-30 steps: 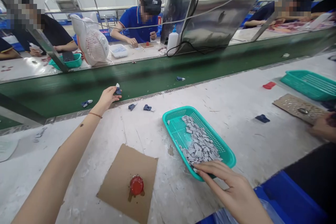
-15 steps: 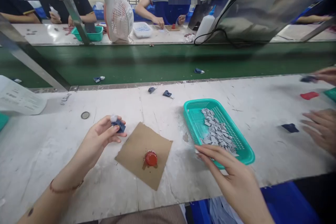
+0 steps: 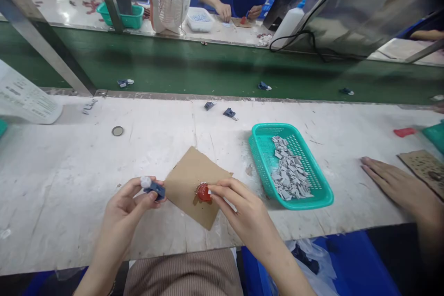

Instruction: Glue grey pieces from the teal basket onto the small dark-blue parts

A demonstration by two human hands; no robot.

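My left hand [image 3: 130, 206] pinches a small dark blue plastic piece [image 3: 157, 190] with a white round tip [image 3: 146, 182], left of a square of brown cardboard [image 3: 192, 166]. On that cardboard sits a bottle cap filled with red, glossy stuff [image 3: 202, 192]. Over the cap's right side is my right hand [image 3: 239, 203], its thumb and fingers closed on a tiny pale grey piece [image 3: 210, 191], mostly hidden. A green plastic basket [image 3: 258, 166] to the right holds many small grey pieces [image 3: 291, 171].
An empty bottle cap [image 3: 117, 131] and two dark blue pieces [image 3: 229, 113] lie on the white table. Beyond is a green conveyor belt [image 3: 194, 64] carrying similar pieces. A white bottle [image 3: 31, 97] stands left. A co-worker's hand [image 3: 391, 185] rests at right.
My right hand has moved left from the basket's near edge to the red-filled cap. The left hand keeps its blue piece. The co-worker's dark piece at right is gone from the table.
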